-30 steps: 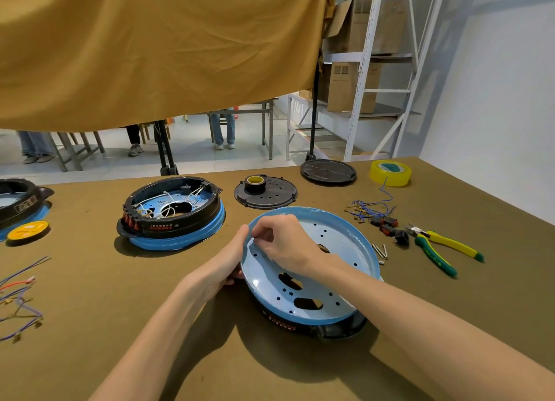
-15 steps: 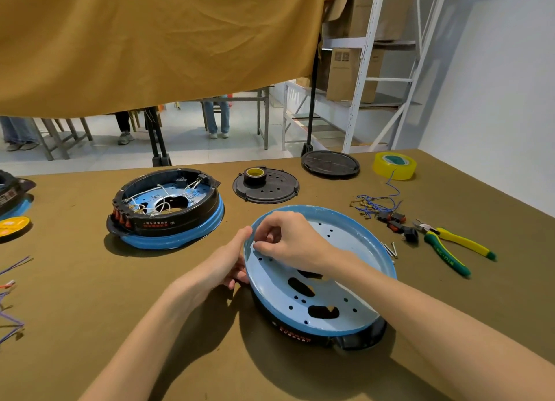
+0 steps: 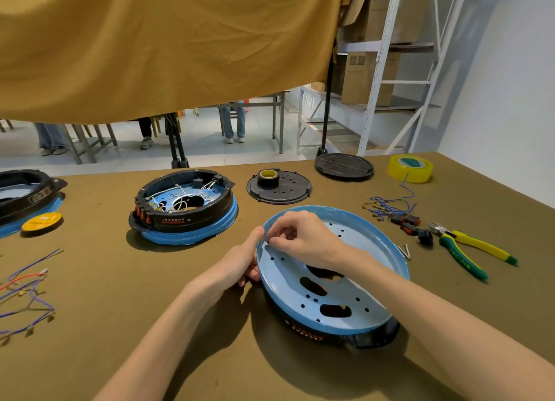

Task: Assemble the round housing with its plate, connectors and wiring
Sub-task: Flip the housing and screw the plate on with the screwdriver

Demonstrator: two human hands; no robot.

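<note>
Resting tilted on the brown worktop point(image 3: 90, 325), the round housing point(image 3: 327, 328) lies just in front of the person, its black body underneath and its light-blue plate point(image 3: 354, 283) facing up, the far rim raised higher than the near one. The left hand point(image 3: 240, 262) grips the plate's left rim, thumb up on the blue edge and fingers curled under the side. The right hand point(image 3: 300, 238) reaches over the plate from the right, its fingers curled together and pinching something very small at a hole near the left rim; what it pinches is too small to make out. The two hands sit almost touching at that rim.

To the left stands a second housing point(image 3: 183, 208) with white wiring inside and red connectors along its side. Behind the plate lies a black perforated disc point(image 3: 279, 190) with a small roll of tape point(image 3: 268, 176) on it, and farther back a black round cover point(image 3: 344, 166). A yellow tape roll point(image 3: 410, 168) sits at the far right, with blue wires point(image 3: 387, 206) and small black and red switches point(image 3: 413, 226) near it. Yellow-green cutters point(image 3: 468, 250) lie to the right of the plate. Loose purple and red wires point(image 3: 27, 292) lie at the left edge, behind them a yellow disc point(image 3: 42, 221) beside a third housing point(image 3: 24, 193).
</note>
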